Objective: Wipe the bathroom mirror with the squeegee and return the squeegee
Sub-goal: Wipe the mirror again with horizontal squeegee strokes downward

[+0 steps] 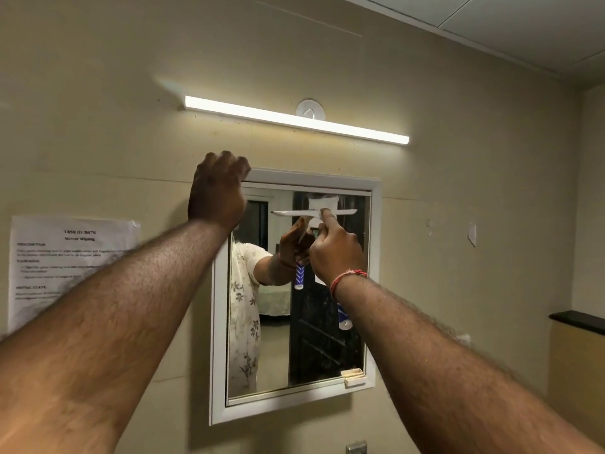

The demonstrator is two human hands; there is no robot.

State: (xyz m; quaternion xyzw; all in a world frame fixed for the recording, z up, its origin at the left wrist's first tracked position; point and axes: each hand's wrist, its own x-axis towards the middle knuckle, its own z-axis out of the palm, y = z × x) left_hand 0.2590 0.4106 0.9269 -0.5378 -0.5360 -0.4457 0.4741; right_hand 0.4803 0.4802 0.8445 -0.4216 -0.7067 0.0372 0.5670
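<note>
Squeegee [314,212] is on the glass, high up on the mirror [327,339], blade level, just under the top rail of the mirror frame [314,178]. Right hand [337,253] grips the handle: fingers [327,214] wrapped round it, index laid forward to the blade head. The blue-and-white handle end pokes out below the wrist, past a red thread band [347,278]. Left hand [217,188] is at the frame's top-left corner, fingers curled over the top edge. Looks like a brace grip; fingertips are hidden behind the rim.

Handling, my read:
- Squeegee is light plastic, with a rigid handle and crossbar and a soft rubber lip. Weight is no issue; pressure and blade angle are.
- Hold it mid-handle on the patterned grip, one finger forward near the head, as now. That controls blade tilt. A tail-end hold would likely let the blade chatter or lift at one side.
- Handle could be slick if wet; can't tell whether it is.
- Mirror is glass, so fragile. The small white fitting [353,376] at lower right suggests a cabinet door that may swing under push, so bracing the frame makes sense. Keep force moderate and even.

Stage: wiping near the top; lower glass probably remains; return not yet done. Light bar [294,117] and paper sheet [65,267] sit clear of the stroke path.
</note>
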